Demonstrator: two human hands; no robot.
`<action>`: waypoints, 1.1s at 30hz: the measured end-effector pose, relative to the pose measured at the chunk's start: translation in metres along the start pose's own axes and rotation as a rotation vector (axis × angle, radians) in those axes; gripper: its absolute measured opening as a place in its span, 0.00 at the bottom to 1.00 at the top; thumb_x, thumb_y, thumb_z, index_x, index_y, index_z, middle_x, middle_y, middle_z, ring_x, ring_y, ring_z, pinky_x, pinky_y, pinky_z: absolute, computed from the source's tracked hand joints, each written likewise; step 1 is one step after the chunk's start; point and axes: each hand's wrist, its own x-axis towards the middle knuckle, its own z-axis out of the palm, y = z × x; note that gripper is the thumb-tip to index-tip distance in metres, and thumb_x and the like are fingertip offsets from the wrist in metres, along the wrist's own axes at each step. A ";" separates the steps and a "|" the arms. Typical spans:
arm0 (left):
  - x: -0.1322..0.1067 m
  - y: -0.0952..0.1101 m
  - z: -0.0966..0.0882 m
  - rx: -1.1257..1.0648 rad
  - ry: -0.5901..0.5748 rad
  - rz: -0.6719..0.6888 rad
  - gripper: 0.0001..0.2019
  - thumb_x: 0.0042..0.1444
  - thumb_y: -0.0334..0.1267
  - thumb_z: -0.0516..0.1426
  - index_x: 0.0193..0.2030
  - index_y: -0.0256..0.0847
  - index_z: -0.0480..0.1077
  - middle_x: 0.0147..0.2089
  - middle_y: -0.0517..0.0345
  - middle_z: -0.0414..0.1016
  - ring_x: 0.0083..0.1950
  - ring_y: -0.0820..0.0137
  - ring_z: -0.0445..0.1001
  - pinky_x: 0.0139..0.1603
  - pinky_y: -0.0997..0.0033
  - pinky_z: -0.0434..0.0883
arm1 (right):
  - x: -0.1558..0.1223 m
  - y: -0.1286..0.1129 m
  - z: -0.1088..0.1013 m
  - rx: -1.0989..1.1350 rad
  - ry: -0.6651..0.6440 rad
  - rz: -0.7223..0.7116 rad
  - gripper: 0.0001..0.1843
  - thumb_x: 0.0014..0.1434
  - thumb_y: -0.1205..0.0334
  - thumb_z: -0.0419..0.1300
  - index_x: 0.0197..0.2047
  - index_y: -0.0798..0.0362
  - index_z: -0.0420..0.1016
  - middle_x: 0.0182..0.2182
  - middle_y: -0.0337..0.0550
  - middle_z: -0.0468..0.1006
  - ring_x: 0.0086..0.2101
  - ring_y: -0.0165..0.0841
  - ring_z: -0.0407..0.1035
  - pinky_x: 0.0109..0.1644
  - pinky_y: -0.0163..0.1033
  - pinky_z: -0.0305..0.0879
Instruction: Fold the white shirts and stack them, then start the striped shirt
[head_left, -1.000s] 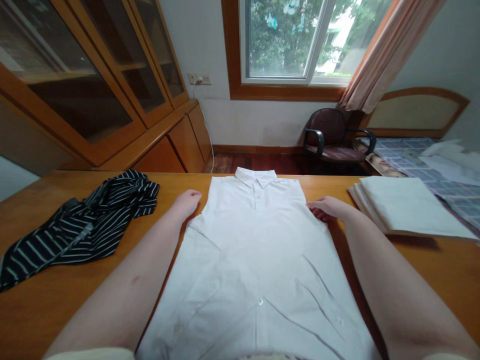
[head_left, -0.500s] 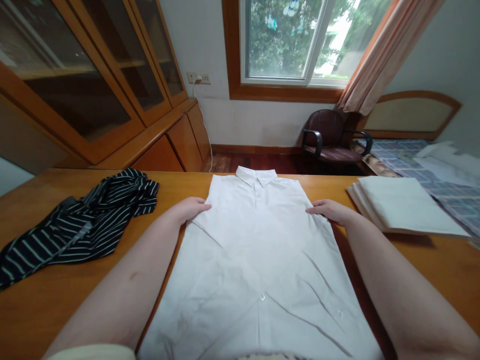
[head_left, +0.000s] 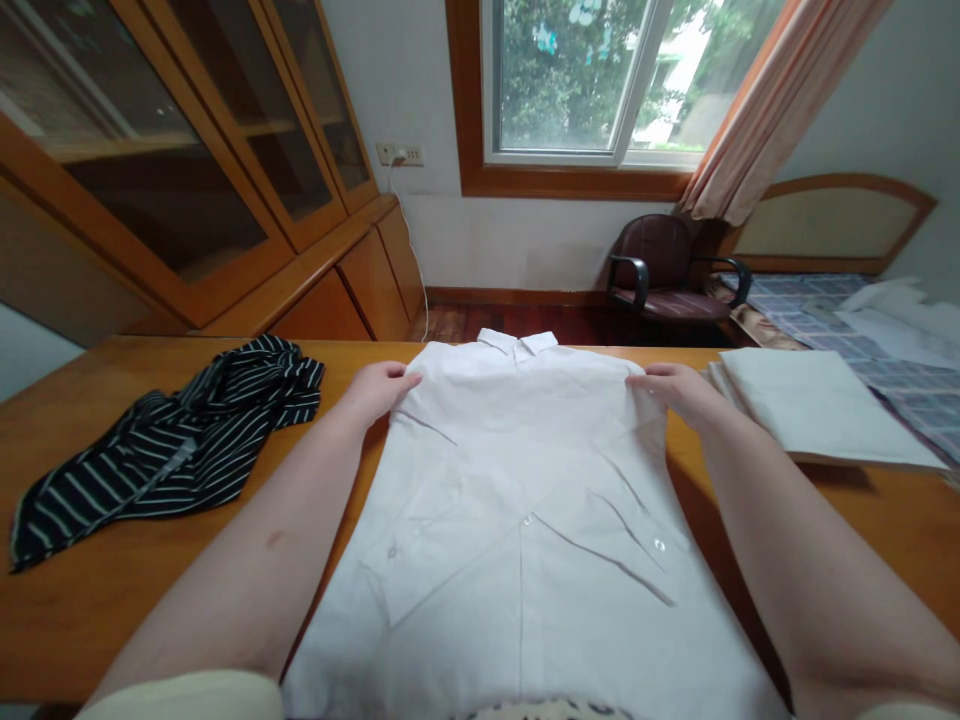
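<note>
A white collared shirt (head_left: 517, 450) is spread lengthwise in front of me, its collar at the table's far edge and its lower end close to my body. My left hand (head_left: 386, 388) pinches its left side below the shoulder. On the opposite side, my right hand (head_left: 673, 388) pinches the cloth at about the same height. Between both hands the upper part is lifted and bulges, covering part of the front below the collar. Creases run slantwise across the lower half, where a few small buttons show.
On the wooden table (head_left: 60, 620), a black-and-white striped garment (head_left: 180, 435) lies crumpled at left. A stack of folded white cloth (head_left: 817, 400) sits at right. Beyond are a glass-door cabinet (head_left: 292, 230), an office chair (head_left: 667, 270) and a bed (head_left: 795, 310).
Both hands have moved away from me and up, still gripping the shirt's sides. The upper cloth has risen and pushed toward the collar, and the buttons have shifted farther from me.
</note>
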 end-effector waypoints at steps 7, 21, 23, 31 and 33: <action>-0.032 0.002 -0.023 0.080 -0.115 -0.005 0.16 0.36 0.52 0.64 0.27 0.42 0.77 0.27 0.59 0.77 0.32 0.63 0.74 0.29 0.72 0.64 | -0.025 0.008 -0.018 -0.152 -0.072 0.037 0.17 0.42 0.47 0.66 0.20 0.52 0.71 0.13 0.36 0.62 0.17 0.26 0.53 0.21 0.36 0.45; -0.063 -0.039 0.004 -0.179 -0.443 -0.223 0.18 0.33 0.50 0.66 0.28 0.41 0.74 0.30 0.57 0.77 0.34 0.66 0.75 0.28 0.75 0.65 | -0.043 0.064 0.008 0.040 -0.383 0.212 0.15 0.41 0.51 0.67 0.25 0.54 0.72 0.22 0.40 0.74 0.25 0.31 0.68 0.30 0.34 0.63; -0.056 -0.040 0.005 -0.176 -0.417 -0.176 0.17 0.34 0.51 0.65 0.28 0.40 0.74 0.28 0.58 0.76 0.33 0.67 0.74 0.29 0.74 0.65 | -0.036 0.061 0.010 0.027 -0.332 0.149 0.14 0.43 0.51 0.66 0.25 0.54 0.73 0.23 0.40 0.74 0.26 0.31 0.67 0.32 0.35 0.63; -0.033 -0.048 0.022 -0.140 -0.194 -0.054 0.19 0.41 0.53 0.61 0.35 0.40 0.76 0.34 0.56 0.78 0.36 0.63 0.74 0.34 0.70 0.67 | -0.013 0.040 0.029 -0.248 0.084 -0.084 0.15 0.50 0.49 0.59 0.31 0.54 0.75 0.26 0.39 0.74 0.31 0.35 0.67 0.34 0.36 0.59; -0.034 -0.050 0.023 -0.114 -0.167 -0.027 0.19 0.44 0.53 0.60 0.37 0.41 0.76 0.37 0.55 0.78 0.39 0.61 0.74 0.35 0.70 0.67 | -0.011 0.045 0.032 -0.210 0.098 -0.124 0.16 0.50 0.50 0.58 0.33 0.54 0.75 0.29 0.41 0.75 0.33 0.35 0.68 0.37 0.36 0.60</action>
